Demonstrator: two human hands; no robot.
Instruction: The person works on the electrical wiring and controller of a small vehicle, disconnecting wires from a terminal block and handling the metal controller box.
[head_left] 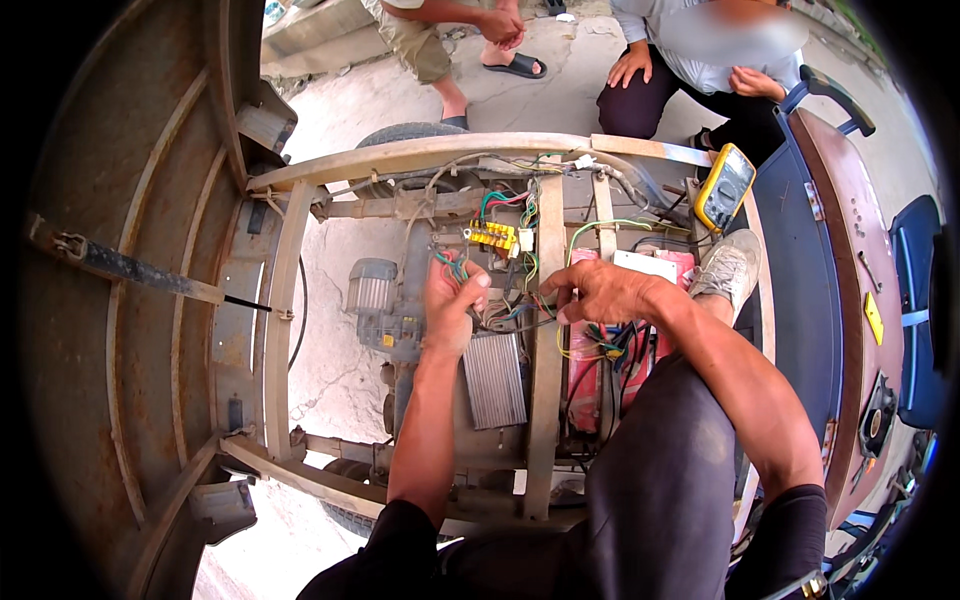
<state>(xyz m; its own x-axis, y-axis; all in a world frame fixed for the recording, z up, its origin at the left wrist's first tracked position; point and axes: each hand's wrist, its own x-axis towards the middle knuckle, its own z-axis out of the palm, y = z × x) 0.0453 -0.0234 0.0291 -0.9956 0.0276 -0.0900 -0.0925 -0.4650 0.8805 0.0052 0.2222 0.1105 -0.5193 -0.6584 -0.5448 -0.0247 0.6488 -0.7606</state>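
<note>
My left hand (450,305) is closed around a small bunch of teal and green wires (456,268), thumb pointing up. Just above it is a yellow fuse block (491,236) with coloured wires running into it. Across a frame bar, my right hand (612,292) has its fingers curled together near thin wires; whatever lies between the fingertips is hidden. Below my left hand sits a finned silver metal box (495,381). Under and beside my right hand are red battery-like blocks (583,388) with loose cables and a white box (645,264).
Metal frame bars (546,420) surround the open bay. A grey motor (374,290) lies left. A yellow multimeter (725,190) leans at the far right corner, near my shoe (729,268). A raised rusty panel (150,260) stands left. Two people are beyond the frame; a blue-and-brown seat panel (830,230) is right.
</note>
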